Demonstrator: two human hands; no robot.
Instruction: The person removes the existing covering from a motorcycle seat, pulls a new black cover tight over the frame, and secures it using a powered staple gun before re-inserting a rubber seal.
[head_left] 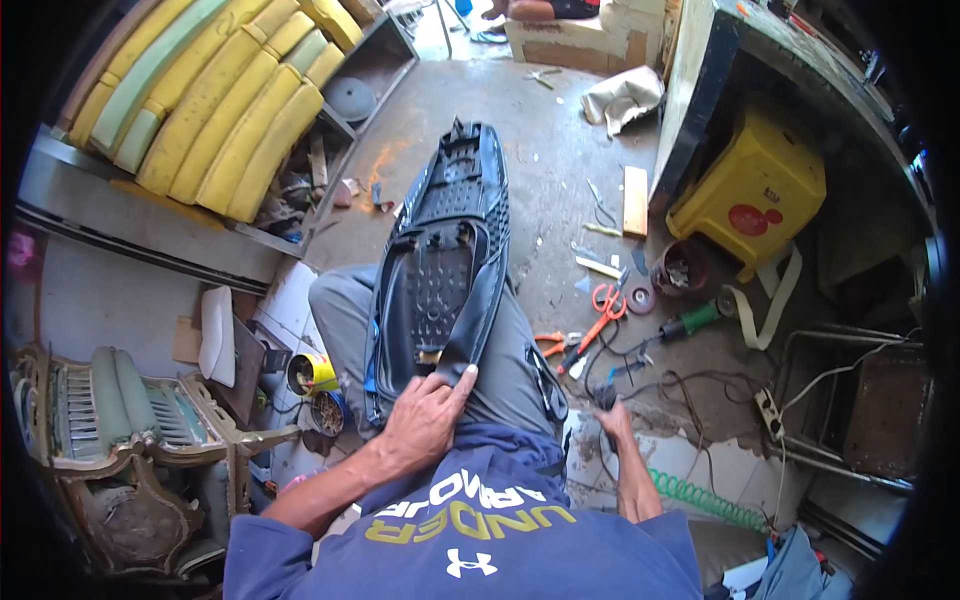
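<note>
A long black motorcycle seat (443, 265) lies upside down across my lap, its ribbed plastic base facing up. A loose flap of black seat cover (466, 352) folds over its near right edge. My left hand (425, 412) is closed on the cover at the near end, with a finger stretched along the fold. Out to my right, low beside my thigh, my right hand (617, 418) is wrapped round a dark hand tool (603, 395), whose kind I cannot make out. A green coiled hose (705, 497) runs near that forearm.
Orange-handled scissors (607, 302), orange pliers (552, 344), a green power tool (692, 318) and cables lie on the floor at right. A yellow plastic stool (755, 195) lies tipped under a bench. Yellow foam pads (215, 110) are stacked at left, above a yellow can (312, 372).
</note>
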